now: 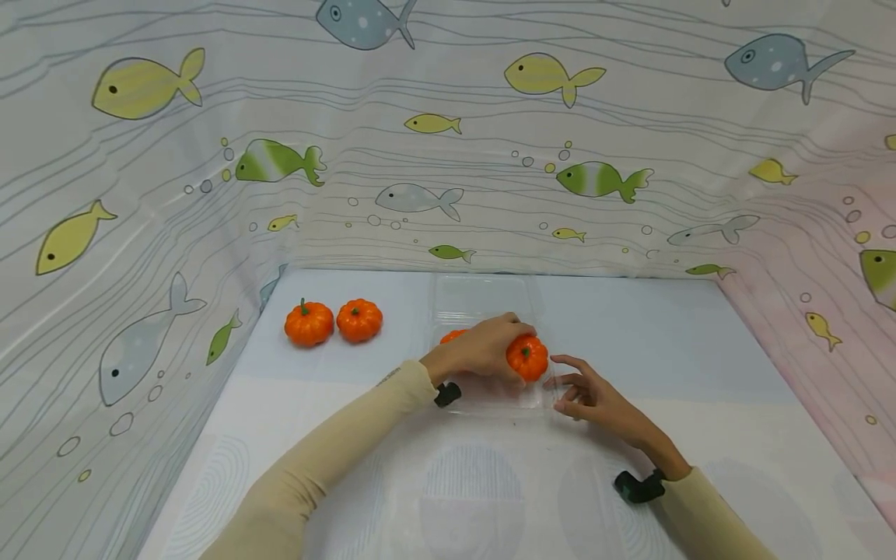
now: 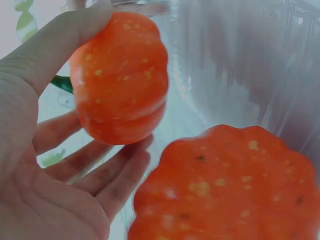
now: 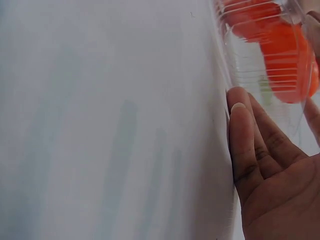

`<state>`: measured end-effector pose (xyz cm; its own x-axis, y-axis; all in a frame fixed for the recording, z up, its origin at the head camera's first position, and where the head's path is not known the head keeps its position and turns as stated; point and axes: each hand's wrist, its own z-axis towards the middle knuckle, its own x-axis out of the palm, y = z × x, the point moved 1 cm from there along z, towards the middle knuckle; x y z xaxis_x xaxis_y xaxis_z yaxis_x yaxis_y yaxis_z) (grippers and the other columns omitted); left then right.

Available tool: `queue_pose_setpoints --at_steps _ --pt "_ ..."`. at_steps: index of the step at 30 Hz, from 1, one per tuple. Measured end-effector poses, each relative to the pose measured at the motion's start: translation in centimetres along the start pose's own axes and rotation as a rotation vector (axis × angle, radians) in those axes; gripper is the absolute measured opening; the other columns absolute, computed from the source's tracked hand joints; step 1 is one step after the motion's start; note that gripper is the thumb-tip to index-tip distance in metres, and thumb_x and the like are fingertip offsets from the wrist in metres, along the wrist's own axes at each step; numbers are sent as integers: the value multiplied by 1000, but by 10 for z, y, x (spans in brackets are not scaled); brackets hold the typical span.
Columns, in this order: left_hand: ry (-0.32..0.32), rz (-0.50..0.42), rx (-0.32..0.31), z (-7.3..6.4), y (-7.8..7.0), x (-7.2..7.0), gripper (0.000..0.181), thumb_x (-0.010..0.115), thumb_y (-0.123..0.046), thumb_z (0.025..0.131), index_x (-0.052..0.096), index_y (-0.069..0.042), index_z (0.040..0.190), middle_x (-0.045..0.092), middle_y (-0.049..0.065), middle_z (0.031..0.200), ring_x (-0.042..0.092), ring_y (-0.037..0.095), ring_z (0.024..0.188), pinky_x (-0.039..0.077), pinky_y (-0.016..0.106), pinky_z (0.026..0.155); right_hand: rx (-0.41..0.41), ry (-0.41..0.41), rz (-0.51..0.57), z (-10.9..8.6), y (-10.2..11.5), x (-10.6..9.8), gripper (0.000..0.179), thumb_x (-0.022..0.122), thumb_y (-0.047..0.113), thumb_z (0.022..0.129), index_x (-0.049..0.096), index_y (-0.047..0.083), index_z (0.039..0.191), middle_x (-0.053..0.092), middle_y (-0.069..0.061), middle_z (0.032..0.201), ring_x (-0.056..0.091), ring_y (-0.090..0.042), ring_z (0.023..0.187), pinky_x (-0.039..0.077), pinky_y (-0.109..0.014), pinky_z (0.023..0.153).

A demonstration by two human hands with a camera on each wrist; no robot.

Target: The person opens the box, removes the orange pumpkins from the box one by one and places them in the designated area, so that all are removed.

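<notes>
A small orange toy pumpkin (image 1: 528,358) is gripped by my left hand (image 1: 488,348), thumb on one side and fingers on the other; its green stem (image 2: 63,84) points toward the palm in the left wrist view. It is over the right part of a clear plastic container (image 1: 490,409). Inside the container's left part lies another pumpkin (image 2: 230,185), mostly hidden by the left hand in the head view. My right hand (image 1: 595,400) is at the container's right side, fingers loosely bent, fingertips (image 3: 242,122) against its clear wall.
Two more orange pumpkins, one (image 1: 309,323) with a tall stem and one (image 1: 360,320) with a short stem, stand at the back left of the table (image 1: 630,334). The container's clear lid (image 1: 483,297) lies folded back behind it. A fish-printed curtain (image 1: 490,155) surrounds the table.
</notes>
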<state>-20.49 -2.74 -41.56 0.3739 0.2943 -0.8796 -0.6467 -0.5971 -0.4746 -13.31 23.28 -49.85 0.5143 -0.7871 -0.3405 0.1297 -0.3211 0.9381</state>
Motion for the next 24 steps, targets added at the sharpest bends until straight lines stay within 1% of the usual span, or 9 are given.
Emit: queue_pose_setpoints --at_steps 4,7,10,15,19,20,24 --pt "-36 -47 17 -2 0 -5 75 91 -31 79 58 -9 142 56 7 131 57 19 113 51 26 94 -4 0 1 0 -1 1 75 71 16 99 28 29 159 60 -16 138 67 -30 90 60 -35 71" --pt "-61 -89 19 -5 0 -8 74 90 -30 79 58 -10 143 54 7 133 56 19 116 51 26 96 13 -7 -6 1 -1 1 75 72 18 99 29 31 158 60 -14 138 67 -30 91 60 -35 72" --pt "-89 -123 27 -8 1 -12 74 91 -31 79 57 -13 143 54 7 134 54 20 119 51 28 98 19 -8 -10 1 -1 0 76 72 19 99 27 26 159 60 -14 137 66 -31 92 60 -35 72" --pt "-125 -140 40 -16 0 -20 74 90 -32 80 57 -15 143 55 8 137 52 23 122 52 34 97 17 -10 -19 1 -1 0 77 72 19 99 26 21 160 60 -16 138 66 -31 91 60 -34 72" --pt "-139 -150 32 -23 1 -24 74 89 -34 80 56 -17 144 55 5 140 50 23 124 52 36 97 20 -16 -27 2 -1 0 76 72 19 98 27 24 160 60 -16 138 66 -29 90 59 -34 71" --pt "-143 -157 30 -25 2 -25 74 89 -34 80 56 -18 144 55 5 140 50 23 124 52 36 97 14 -12 -30 2 0 0 77 72 18 99 27 23 160 60 -17 138 66 -29 90 59 -34 70" --pt "-171 -186 32 -32 6 -28 72 90 -33 79 57 -18 142 55 4 139 50 23 125 52 38 97 17 -14 -33 2 1 0 77 73 19 98 27 24 160 61 -14 138 66 -29 90 59 -33 70"
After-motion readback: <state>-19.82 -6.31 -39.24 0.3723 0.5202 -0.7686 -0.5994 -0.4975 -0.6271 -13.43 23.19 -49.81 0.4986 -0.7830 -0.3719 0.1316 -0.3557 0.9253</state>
